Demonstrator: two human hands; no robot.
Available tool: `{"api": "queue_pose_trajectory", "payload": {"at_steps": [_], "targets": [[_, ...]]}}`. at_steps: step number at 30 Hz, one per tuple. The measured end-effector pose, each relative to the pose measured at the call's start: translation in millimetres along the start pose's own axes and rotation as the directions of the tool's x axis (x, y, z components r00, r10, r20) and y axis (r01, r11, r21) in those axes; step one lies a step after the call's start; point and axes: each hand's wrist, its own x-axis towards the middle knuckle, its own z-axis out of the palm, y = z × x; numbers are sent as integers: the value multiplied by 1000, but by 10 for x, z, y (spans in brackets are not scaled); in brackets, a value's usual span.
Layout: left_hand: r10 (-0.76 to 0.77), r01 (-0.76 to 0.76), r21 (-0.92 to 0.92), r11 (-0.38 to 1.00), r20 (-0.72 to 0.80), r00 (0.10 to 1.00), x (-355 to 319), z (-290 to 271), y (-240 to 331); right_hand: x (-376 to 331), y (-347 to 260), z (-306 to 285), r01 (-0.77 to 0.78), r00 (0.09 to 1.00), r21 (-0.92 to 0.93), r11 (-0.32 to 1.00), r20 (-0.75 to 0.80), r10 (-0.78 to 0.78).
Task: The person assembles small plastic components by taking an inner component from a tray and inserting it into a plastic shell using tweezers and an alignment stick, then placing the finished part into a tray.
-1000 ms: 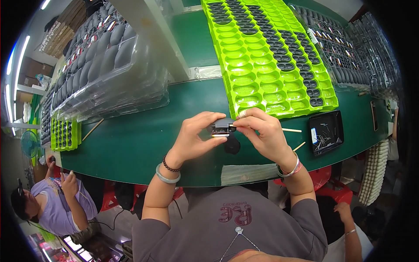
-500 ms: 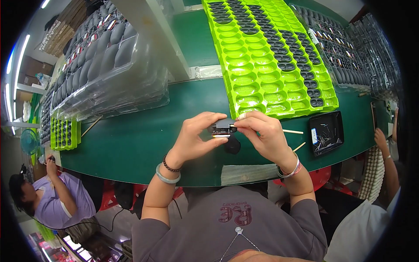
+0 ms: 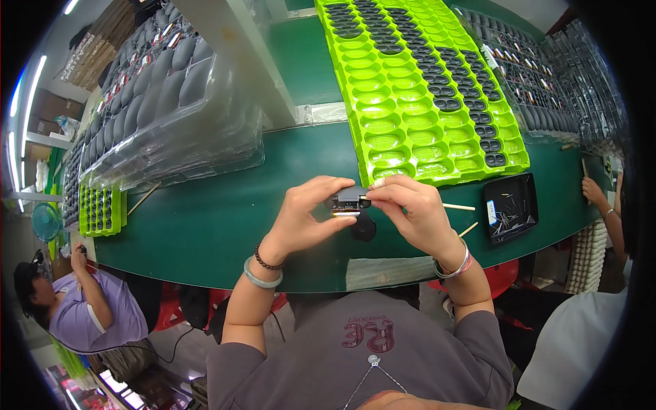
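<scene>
At mid-frame, our left fingers (image 3: 333, 184) grip a dark grey device (image 3: 348, 199); our right fingers (image 3: 395, 196) pinch a pale stick (image 3: 458, 206) at its right side, over the green bench (image 3: 205, 232).

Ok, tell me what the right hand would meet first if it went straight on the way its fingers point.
Most likely the dark casing in the left hand; the thin stick in the right hand points there too, though depth is hard to judge.

A green table (image 3: 307, 154) spreads under the left hand (image 3: 309, 210); beyond it stands a pale post (image 3: 249, 55), far left, strip lights (image 3: 34, 98).
</scene>
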Motion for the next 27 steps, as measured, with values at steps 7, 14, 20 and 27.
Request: {"api": "queue_pose_trajectory", "payload": {"at_steps": [7, 14, 20, 27], "targets": [[2, -2, -1, 1000, -6, 1000, -13, 8, -13, -3, 0, -1, 11, 1000, -4, 1000, 2, -11], [3, -3, 9, 1000, 2, 1000, -3, 11, -19, -14, -2, 19, -8, 1000, -9, 1000, -5, 8], [-3, 4, -23, 1000, 19, 1000, -16, 36, -61, -20, 39, 23, -16, 999, -27, 1000, 31, 17], [-28, 30, -61, 998, 24, 999, -22, 59, -74, -36, 54, 55, -36, 999, -24, 999, 15, 36]]}}
